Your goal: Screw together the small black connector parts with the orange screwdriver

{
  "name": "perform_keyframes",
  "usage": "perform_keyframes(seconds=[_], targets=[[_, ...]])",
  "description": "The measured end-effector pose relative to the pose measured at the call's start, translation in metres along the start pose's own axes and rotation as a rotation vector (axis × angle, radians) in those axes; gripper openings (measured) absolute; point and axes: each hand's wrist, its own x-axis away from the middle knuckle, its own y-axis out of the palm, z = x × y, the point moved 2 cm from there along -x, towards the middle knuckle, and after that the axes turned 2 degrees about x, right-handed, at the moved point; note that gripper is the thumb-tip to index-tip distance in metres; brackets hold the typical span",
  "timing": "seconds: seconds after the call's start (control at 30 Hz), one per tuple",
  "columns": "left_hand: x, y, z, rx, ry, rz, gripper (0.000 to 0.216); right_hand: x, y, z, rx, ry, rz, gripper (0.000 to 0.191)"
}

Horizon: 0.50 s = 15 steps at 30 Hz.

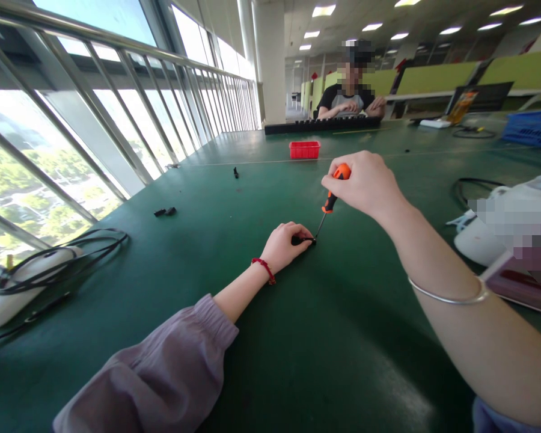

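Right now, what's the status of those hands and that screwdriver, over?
Left hand pinches small black part on green table. Right hand grips orange screwdriver, tip on the part. Red tray and loose black bits sit well beyond, apart.

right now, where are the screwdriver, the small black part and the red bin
screwdriver (329,203): head view, handle below the right hand (365,183)
small black part (301,240): head view, bit showing past the left hand (285,245)
red bin (305,151): head view, front wall

On the bench (216,198), our left hand (285,245) pins a small part (299,240); the screwdriver (331,198) meets it from the right, our right hand (365,183) atop its handle. Behind them sits a bin (305,150), with cables (72,255) far left and an appliance (478,240) far right.
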Motion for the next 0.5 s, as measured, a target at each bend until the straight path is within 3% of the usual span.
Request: perform_keyframes(seconds=[0.5], targets=[[-0.0002, -0.0003, 0.0008, 0.021, -0.002, -0.002, 0.011, 0.0006, 0.0061, 0.0013, -0.013, -0.014, 0.028, 0.015]])
